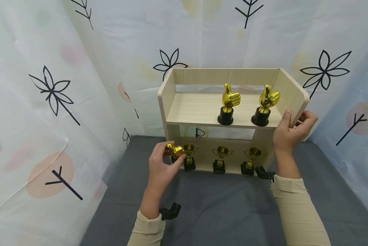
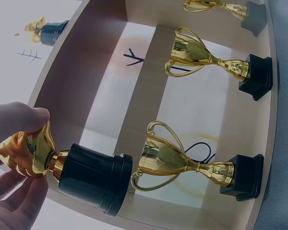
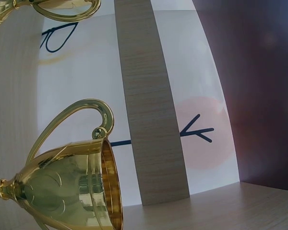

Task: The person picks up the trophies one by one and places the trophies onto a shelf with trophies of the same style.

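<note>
My left hand pinches a gold thumbs-up trophy by its golden top, in front of the lower shelf's left end. In the left wrist view the trophy's round black base is near a gold cup trophy. My right hand grips the right side panel of the wooden shelf. Two thumbs-up trophies stand on the upper shelf, one right of centre and another near the right end. The right hand itself is out of sight in the right wrist view.
On the lower shelf stand three cup trophies: left, middle and right. A dark grey cloth covers the table. Behind the shelf hangs a patterned white curtain. Black wrist mounts sit on both wrists.
</note>
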`<act>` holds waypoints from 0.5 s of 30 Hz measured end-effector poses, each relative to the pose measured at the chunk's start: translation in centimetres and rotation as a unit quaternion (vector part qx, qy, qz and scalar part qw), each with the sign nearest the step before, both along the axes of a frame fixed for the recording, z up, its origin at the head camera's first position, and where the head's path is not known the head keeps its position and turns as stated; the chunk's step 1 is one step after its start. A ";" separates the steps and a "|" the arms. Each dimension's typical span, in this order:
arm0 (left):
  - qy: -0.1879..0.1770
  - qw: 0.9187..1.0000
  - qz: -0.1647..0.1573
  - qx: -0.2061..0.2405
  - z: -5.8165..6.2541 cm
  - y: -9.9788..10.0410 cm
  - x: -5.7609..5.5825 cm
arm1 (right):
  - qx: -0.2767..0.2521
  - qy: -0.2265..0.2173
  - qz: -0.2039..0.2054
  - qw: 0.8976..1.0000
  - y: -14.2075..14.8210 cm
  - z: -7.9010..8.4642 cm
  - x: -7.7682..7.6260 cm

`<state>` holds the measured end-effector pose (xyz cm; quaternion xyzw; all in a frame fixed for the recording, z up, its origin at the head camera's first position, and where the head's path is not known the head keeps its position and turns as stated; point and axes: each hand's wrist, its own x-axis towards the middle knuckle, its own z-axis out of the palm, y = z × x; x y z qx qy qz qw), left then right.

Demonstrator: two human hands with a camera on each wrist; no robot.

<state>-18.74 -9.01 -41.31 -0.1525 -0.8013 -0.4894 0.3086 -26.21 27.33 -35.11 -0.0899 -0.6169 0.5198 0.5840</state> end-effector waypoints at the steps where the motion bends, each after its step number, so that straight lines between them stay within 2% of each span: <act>1: 0.001 1.000 -0.002 0.001 0.1 0.0 -0.1 | 0.000 0.002 0.001 1.000 0.0 0.1 0.0; 15: 0.006 1.000 -0.004 0.000 0.9 0.1 -0.2 | -0.002 0.004 -0.001 1.000 -0.2 0.2 0.2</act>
